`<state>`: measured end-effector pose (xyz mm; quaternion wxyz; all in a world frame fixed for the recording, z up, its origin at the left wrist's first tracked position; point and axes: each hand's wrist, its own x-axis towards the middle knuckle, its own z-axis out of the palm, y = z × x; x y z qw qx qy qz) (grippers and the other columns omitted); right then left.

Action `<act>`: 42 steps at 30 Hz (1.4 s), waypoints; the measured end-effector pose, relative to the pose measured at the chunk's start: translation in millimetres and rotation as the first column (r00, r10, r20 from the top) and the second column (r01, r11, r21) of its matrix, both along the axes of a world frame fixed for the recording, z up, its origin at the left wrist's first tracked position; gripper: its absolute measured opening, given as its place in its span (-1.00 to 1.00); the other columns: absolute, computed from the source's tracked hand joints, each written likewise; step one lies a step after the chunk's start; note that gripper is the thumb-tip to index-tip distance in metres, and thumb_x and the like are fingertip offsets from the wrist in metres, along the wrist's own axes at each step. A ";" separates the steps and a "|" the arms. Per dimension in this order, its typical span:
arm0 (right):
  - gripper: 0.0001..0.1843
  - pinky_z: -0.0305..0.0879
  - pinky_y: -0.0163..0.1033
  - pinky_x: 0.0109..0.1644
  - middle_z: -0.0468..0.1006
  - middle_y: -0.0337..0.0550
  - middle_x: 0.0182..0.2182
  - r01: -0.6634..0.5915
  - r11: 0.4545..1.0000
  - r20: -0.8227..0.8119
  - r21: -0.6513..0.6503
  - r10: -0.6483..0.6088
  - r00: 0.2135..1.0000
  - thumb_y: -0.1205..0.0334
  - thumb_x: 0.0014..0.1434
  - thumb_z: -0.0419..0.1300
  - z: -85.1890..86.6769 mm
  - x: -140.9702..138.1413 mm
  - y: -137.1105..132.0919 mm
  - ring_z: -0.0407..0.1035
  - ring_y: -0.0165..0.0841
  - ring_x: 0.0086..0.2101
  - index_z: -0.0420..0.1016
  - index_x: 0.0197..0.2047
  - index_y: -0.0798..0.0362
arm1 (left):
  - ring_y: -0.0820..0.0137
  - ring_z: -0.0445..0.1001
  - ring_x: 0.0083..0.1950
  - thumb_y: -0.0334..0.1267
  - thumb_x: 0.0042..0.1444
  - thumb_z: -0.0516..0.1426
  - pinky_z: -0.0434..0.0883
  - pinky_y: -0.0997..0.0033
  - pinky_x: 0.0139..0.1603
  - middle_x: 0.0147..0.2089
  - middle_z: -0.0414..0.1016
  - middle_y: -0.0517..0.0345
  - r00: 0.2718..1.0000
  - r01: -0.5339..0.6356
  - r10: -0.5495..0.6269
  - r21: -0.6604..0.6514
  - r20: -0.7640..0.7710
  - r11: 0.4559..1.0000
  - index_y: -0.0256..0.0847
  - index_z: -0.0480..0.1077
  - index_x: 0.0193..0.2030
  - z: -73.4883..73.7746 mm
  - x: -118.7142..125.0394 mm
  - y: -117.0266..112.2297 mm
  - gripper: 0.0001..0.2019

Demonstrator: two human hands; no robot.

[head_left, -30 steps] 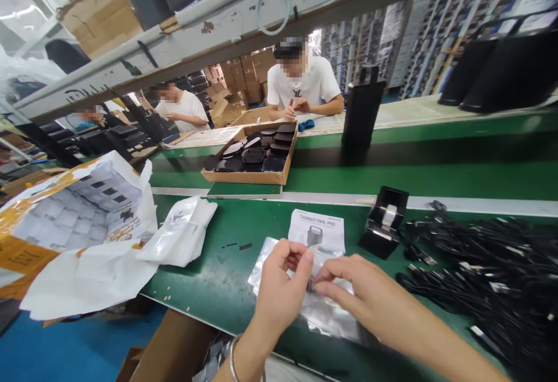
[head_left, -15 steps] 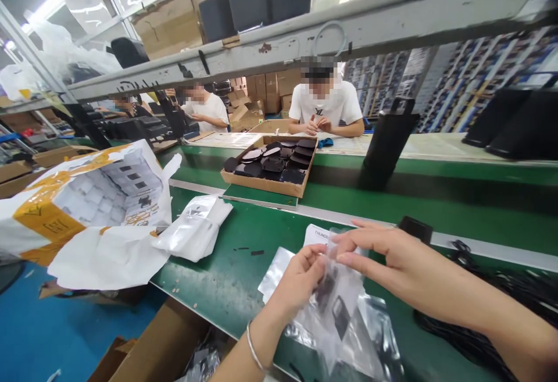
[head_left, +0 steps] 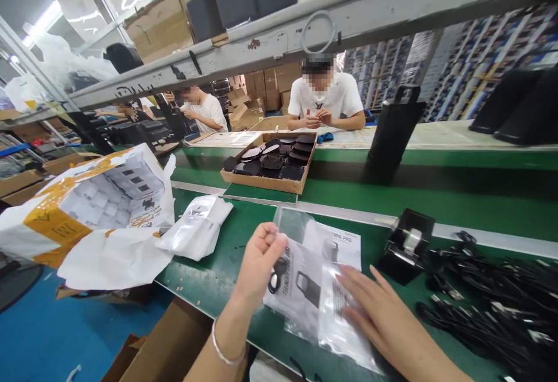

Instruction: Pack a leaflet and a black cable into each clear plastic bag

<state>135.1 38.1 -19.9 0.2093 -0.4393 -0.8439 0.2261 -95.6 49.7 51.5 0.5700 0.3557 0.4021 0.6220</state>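
Observation:
My left hand (head_left: 260, 260), wearing a bangle, is closed on the edge of a clear plastic bag (head_left: 300, 274). A printed leaflet with a picture of a dark device shows inside this bag, along with a small black coiled piece near my fingertips. My right hand (head_left: 377, 315) has its fingers stretched out, slightly blurred, over a shiny bag with printed paper (head_left: 333, 306) on the green bench. Under and behind these lies another printed sheet (head_left: 349, 242) with "TRAIL PRO" on it.
A black tape dispenser (head_left: 407, 245) and black cables (head_left: 479, 312) lie at right. To the left are stacked clear bags (head_left: 196, 231) and an opened carton of leaflets (head_left: 47, 219). Beyond stand a tray of black plates (head_left: 261, 182) and a black speaker-like device (head_left: 394, 126). A person sits opposite.
My left hand has moved left with the bag, which now lies flatter with its print showing. My right hand has left the bag's top edge and come down, fingers spread, onto the bags.

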 end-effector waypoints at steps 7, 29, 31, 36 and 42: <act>-0.58 0.42 -0.14 -0.07 0.61 -0.06 -0.14 0.247 0.901 -0.405 -0.357 -0.388 0.828 -0.11 0.11 0.13 61.7 0.6 -6.2 0.47 -0.13 -0.14 0.55 -0.10 -0.03 | 0.45 0.46 -0.33 -0.18 -0.03 0.29 0.36 0.49 -0.23 -0.42 0.51 0.21 0.985 0.089 -0.089 -0.006 -0.151 0.996 -0.24 0.40 -0.34 -16.3 48.9 -11.0 -0.78; -0.77 0.44 -0.07 -0.06 0.64 -0.16 -0.21 0.263 0.945 -0.361 -0.196 -0.318 0.876 0.13 0.11 0.13 42.6 36.8 -1.7 0.51 -0.14 -0.22 0.64 -0.35 -0.11 | 0.28 0.52 -0.15 0.02 -0.02 0.24 0.36 0.37 -0.16 -0.13 0.57 -0.01 0.967 0.244 -0.250 -0.130 -0.040 0.961 -0.16 0.42 -0.05 -32.6 48.3 -4.8 -0.57; -0.76 0.45 -0.08 -0.09 0.64 -0.18 -0.20 0.240 0.967 -0.358 -0.084 -0.254 0.898 0.18 0.11 0.12 38.6 37.5 -4.8 0.51 -0.16 -0.22 0.64 -0.37 -0.13 | 0.36 0.49 -0.29 0.16 -0.15 0.27 0.32 0.43 -0.27 -0.20 0.56 0.00 0.959 0.260 -0.274 -0.164 -0.074 0.952 -0.21 0.41 -0.07 -38.0 54.9 -5.2 -0.42; -0.76 0.45 -0.12 -0.24 0.56 -0.12 -0.09 0.406 0.911 -0.276 0.075 -0.372 0.886 0.07 0.15 0.11 28.8 43.2 -9.6 0.48 -0.18 -0.22 0.54 -0.18 -0.12 | 0.52 0.23 -0.52 0.12 -0.23 0.31 0.13 0.52 -0.46 -0.57 0.32 0.26 0.922 0.231 -0.294 -0.250 -0.251 0.940 -0.29 0.42 -0.47 -49.9 68.1 -7.1 -0.54; -0.44 0.32 -0.04 -0.36 0.51 -0.07 -0.41 0.704 0.692 -0.099 -0.159 -0.721 0.686 -0.23 -0.03 0.16 15.9 63.2 20.4 0.45 -0.10 -0.39 0.38 -0.15 0.06 | 0.55 0.16 -0.55 0.10 -0.15 0.28 0.09 0.55 -0.50 -0.58 0.28 0.32 0.957 0.131 -0.178 -0.207 -0.229 0.970 -0.26 0.39 -0.42 -49.1 65.5 -6.1 -0.58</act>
